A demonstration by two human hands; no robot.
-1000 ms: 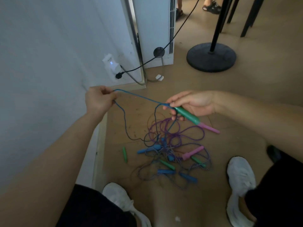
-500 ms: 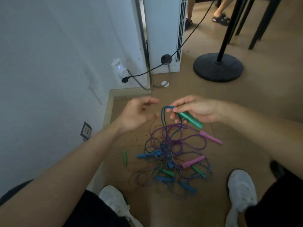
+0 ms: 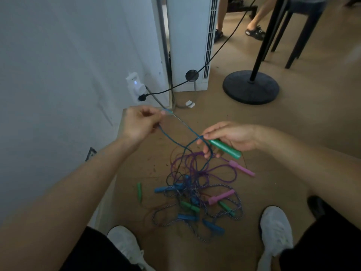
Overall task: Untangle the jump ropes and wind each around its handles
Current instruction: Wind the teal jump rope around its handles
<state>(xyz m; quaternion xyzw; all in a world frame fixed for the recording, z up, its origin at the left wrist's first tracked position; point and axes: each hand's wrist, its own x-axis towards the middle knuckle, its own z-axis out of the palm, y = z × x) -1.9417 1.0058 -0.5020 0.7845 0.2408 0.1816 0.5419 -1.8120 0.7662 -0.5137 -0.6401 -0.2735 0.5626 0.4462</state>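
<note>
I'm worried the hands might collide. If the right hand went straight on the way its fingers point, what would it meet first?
The right hand, holding the green handle, points leftward: first more of the blue rope, then probably the left hand pinching it, though depth is unclear.

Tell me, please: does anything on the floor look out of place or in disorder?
Yes. The jump ropes lie in one knotted heap on the floor, cords crossing over blue, pink and green handles. One small green handle lies apart, left of the heap. Nothing looks broken.
</note>
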